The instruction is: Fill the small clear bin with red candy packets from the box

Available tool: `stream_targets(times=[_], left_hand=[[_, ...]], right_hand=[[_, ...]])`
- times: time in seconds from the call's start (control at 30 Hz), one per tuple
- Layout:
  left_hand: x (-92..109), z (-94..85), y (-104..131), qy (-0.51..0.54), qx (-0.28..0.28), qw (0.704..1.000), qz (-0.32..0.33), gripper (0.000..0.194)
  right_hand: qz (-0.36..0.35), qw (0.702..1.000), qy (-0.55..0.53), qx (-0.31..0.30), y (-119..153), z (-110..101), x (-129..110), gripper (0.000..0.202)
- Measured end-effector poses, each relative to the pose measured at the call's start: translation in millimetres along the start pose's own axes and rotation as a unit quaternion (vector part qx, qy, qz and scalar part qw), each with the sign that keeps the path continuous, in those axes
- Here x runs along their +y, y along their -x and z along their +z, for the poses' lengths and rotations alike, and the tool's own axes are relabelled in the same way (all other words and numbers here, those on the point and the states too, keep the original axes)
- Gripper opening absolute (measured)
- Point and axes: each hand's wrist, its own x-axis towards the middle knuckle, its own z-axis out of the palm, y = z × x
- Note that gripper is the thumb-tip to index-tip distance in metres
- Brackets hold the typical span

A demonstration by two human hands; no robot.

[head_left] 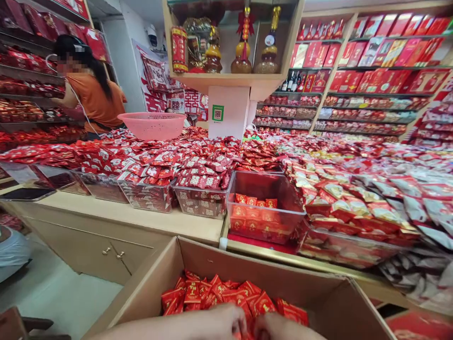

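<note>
I see a pink basket (152, 125) sitting on heaped red candy packets (170, 160) across the counter (116, 215). A clear bin (265, 208) near the counter's edge is only partly filled. A person in an orange top (90, 97) stands at the left shelves. Gourd-shaped bottles (242, 52) sit in a high cubby, boxed goods (371, 52) lining the right wall.

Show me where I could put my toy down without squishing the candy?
The bare counter strip in front of the clear bins, left of the half-empty bin, is free. Inside the cardboard box, the floor behind the red packets is bare. The right side is heaped with candy.
</note>
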Motion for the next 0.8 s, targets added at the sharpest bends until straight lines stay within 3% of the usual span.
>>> stream_targets(times=[0.1,0.17,0.33,0.5,0.57,0.67,0.8], left_hand=[[12,-21.2,4,0.072,0.063,0.995,0.035,0.025],[19,-39.0,5,0.12,0.094,0.986,0.063,0.021],[27,-60.0,8,0.204,0.109,0.969,0.092,0.019],[37,-58.6,17,0.276,0.108,0.948,0.112,0.031],[42,-60.4,21,0.295,0.094,0.944,0.117,0.035],[43,-62.3,24,0.298,0.06,0.945,0.12,0.043],[41,-57.5,24,0.268,0.048,0.955,0.121,0.038]], right_hand=[[0.058,0.99,-0.125,-0.02,7,-3,-12,0.032],[0.045,0.968,-0.245,-0.016,16,-17,-20,0.036],[-0.01,0.872,-0.488,-0.039,33,-50,-29,0.04],[-0.021,0.893,-0.444,0.077,29,-48,-29,0.033],[-0.03,0.884,-0.453,0.112,27,-46,-29,0.033],[-0.032,0.874,-0.466,0.134,25,-46,-31,0.033],[-0.073,0.912,-0.382,0.133,24,-43,-35,0.033]])
